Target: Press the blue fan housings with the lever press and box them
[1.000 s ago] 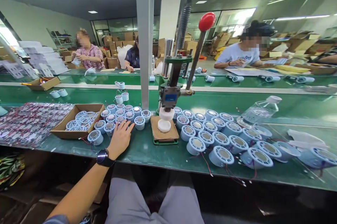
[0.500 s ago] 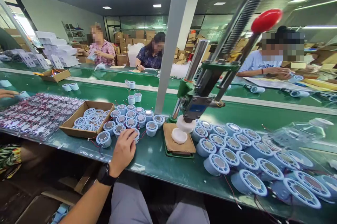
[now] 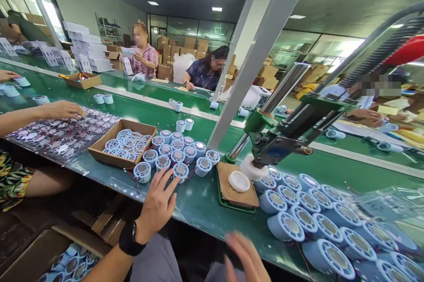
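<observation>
My left hand [image 3: 158, 204], with a black watch on the wrist, is spread just in front of a group of light blue round motor units [image 3: 177, 155]. Its fingertips are beside a front unit [image 3: 180, 171], and nothing is held. Blurred at the bottom edge, my right hand [image 3: 247, 257] has its fingers apart and holds nothing. It is below the hand press [image 3: 274, 145], whose white round die stands over a white cup [image 3: 239, 181] on a brown board. More blue units [image 3: 311, 215] fill the bench to the right of the press.
A cardboard box [image 3: 112, 161] holds blue rings. Left of it lie circuit boards [image 3: 62, 134], with a co-worker's hand [image 3: 64, 109] above. A clear plastic bottle [image 3: 387, 202] lies at right. A grey post [image 3: 245, 70] stands behind the bench. Other people sit opposite.
My right hand has come into view at the bottom. My left hand has drawn slightly back from the units, fingers more spread. The view has shifted, and a co-worker's hand now reaches over the circuit boards.
</observation>
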A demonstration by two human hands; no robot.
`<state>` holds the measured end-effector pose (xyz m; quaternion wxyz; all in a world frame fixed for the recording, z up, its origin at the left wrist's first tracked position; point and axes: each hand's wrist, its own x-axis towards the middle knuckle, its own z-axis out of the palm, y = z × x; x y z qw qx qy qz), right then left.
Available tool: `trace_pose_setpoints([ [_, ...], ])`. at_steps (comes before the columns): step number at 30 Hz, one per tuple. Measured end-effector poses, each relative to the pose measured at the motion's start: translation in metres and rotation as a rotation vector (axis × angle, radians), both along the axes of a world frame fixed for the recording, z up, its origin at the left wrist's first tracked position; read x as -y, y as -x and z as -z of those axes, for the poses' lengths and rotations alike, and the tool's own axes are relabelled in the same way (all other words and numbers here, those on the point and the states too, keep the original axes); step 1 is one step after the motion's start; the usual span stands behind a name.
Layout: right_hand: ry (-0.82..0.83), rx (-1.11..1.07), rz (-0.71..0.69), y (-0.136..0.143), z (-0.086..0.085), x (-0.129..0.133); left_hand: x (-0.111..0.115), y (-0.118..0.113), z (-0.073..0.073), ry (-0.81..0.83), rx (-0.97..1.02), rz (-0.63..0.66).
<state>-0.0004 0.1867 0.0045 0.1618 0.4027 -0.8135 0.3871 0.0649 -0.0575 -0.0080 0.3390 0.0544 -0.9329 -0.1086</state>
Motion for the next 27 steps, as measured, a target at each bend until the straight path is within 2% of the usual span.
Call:
trace_pose_setpoints([
  [2,-0.093,-0.045,0.037,0.042,-0.002,0.037,-0.008,0.009,0.000,0.055,0.055,0.020],
  [4,-0.269,-0.053,0.122,0.084,-0.012,0.072,-0.012,0.020,0.001,0.090,0.088,0.003],
  [7,-0.511,0.008,0.180,0.119,-0.025,0.102,-0.012,0.028,0.006,0.100,0.097,-0.047],
  [10,-0.559,-0.004,0.101,0.114,-0.021,0.100,-0.011,0.029,0.011,0.109,0.078,-0.065],
  [16,-0.494,-0.063,-0.078,0.078,0.004,0.062,-0.011,0.028,0.011,0.112,0.080,-0.069],
  [20,-0.438,-0.057,-0.084,0.075,0.006,0.054,-0.010,0.022,0.011,0.095,0.050,-0.034],
  [27,-0.434,-0.073,-0.047,0.081,0.004,0.063,-0.007,0.014,0.004,0.047,0.072,0.047],
])
